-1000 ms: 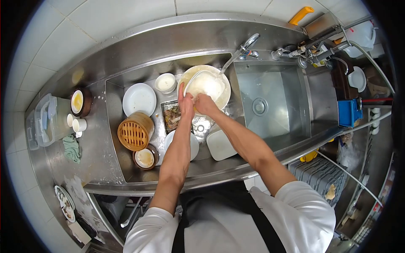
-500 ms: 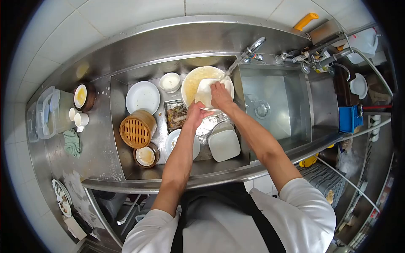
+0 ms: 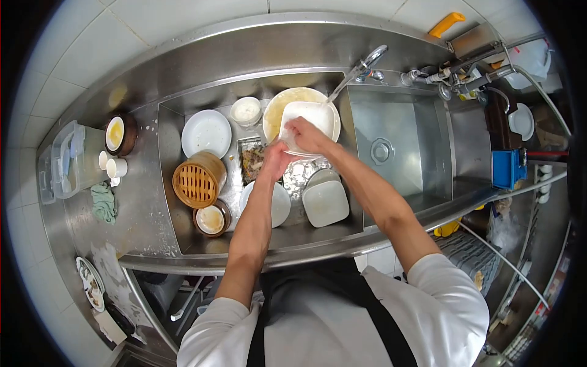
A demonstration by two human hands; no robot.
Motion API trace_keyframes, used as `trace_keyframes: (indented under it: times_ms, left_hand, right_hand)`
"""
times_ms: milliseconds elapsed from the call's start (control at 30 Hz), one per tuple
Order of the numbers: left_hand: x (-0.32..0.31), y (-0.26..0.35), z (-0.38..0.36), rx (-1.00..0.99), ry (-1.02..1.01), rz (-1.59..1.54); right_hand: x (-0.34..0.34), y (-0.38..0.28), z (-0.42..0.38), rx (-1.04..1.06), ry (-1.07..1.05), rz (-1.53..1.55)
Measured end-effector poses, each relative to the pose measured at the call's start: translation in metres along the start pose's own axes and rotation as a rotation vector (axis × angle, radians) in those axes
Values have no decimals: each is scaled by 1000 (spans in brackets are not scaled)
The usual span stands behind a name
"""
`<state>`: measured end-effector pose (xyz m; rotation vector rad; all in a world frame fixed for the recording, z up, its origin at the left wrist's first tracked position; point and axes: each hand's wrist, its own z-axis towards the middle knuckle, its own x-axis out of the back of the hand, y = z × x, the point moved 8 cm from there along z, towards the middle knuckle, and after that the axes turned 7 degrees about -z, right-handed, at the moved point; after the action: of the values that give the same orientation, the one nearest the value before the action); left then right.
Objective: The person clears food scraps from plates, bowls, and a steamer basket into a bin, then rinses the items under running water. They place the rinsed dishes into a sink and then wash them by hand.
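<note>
Over a large round bowl [image 3: 272, 119] of cloudy, yellowish water, a white square plate [image 3: 321, 116] with rounded corners is held tilted. My left hand [image 3: 277, 160] grips its near left edge. Across the plate's face lies my right hand [image 3: 309, 136], fingers curled against the surface; whatever might be under them is hidden. Water runs from the faucet [image 3: 374, 56] onto the far edge of the plate and bowl. Left of my left wrist, a metal strainer tray [image 3: 252, 160] contains food scraps.
The left basin also has a round white plate [image 3: 206, 136], a bamboo steamer [image 3: 197, 181], a white bowl [image 3: 246, 110], a brown-rimmed pot [image 3: 210, 221] and stacked square dishes [image 3: 325, 205]. The right basin [image 3: 400, 165] contains water. A green cloth [image 3: 104, 203] and cups [image 3: 116, 167] stand on the left counter.
My right hand has slid left and slightly nearer over the plate, its fingers more curled. More of the plate's white face shows. My left hand still grips the edge.
</note>
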<state>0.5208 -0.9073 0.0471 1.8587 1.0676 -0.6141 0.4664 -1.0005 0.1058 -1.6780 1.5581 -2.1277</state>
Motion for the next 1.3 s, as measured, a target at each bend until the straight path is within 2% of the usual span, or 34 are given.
trace_keyframes:
  times_ms: [33,133,167,267,300,400,433,533,567,667,733,800,867,900,933,1000,1033,1133,1167,1200,1233,1300]
  left_hand:
    - [-7,5,3,-16,-22,0]
    - [-1,9,4,-23,41,66]
    - [2,6,3,-14,49,110]
    - [-8,8,-8,-47,165,171]
    - [-9,7,-10,-74,201,187]
    - [0,1,-25,-131,327,245]
    - [5,-2,-27,-154,345,261]
    - [11,-2,-31,-164,377,254]
    - [12,0,-33,-159,381,236]
    - [16,7,-36,-145,417,184]
    - [10,5,-42,-174,414,152]
    - [9,-9,-36,-136,330,118]
    - [-3,-22,-43,-48,245,106]
    - [-13,-19,-44,71,201,57]
    - [-10,-24,-28,254,24,-42]
    - [1,-10,1,172,41,-198]
    - [-3,-10,11,165,63,-131]
    - [-12,-19,35,84,110,66]
    - [-18,-22,36,33,151,-6]
    - [-8,-32,46,3,249,-124]
    - [5,-42,61,-20,204,-202]
    - [10,-52,59,-31,178,-261]
  right_hand:
    - [-3,-1,-3,18,104,21]
    - [-40,10,-10,-188,-438,376]
    - [-34,14,-6,-240,-402,306]
    - [-4,31,-1,-98,698,26]
    - [-28,41,4,-164,649,-8]
    - [-68,38,8,-286,-161,588]
    - [-61,47,7,-315,-27,512]
    - [-48,25,0,-123,249,144]
    - [-66,26,0,-124,-47,458]
    - [-60,47,-9,-142,-383,6]
    - [40,6,-38,-288,542,-559]
    - [19,68,-26,-449,431,-169]
    - [-8,96,-18,-437,-93,681]
    - [2,92,-11,-281,-217,513]
    - [8,79,-8,-255,-331,386]
    - [25,61,-2,-203,-547,125]
    - [21,72,3,-222,-618,40]
    - [36,71,3,-469,-102,-726]
    - [18,62,0,-347,-87,-892]
    - [-19,76,2,-200,-33,-702]
    - [-28,60,-3,-60,-118,-511]
    - [-23,47,-8,-24,-124,-263]
